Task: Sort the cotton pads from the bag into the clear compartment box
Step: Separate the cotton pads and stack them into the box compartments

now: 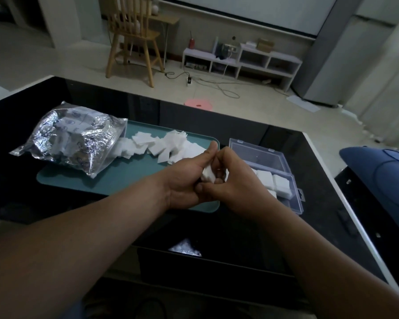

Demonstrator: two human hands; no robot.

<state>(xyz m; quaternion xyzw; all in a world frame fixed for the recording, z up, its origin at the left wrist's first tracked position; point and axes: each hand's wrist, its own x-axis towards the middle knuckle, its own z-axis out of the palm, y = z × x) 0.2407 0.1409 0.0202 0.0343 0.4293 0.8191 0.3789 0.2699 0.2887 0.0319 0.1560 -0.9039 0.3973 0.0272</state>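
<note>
Dark surface [251, 226]; your left hand [184, 178] and right hand [228, 178] fingers clamp a pad stack [208, 174]. Next, square it and seat it in the box [286, 180].

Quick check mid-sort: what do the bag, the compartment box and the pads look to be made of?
The bag looks like thin plastic film, crinkled and glossy with silvery glare; a foil layer is possible. The box looks like hard clear plastic: the dark table shows through its lid, which has moulded tabs on its edge. The pads are matte white squares with no shine, likely soft cotton fibre.
</note>
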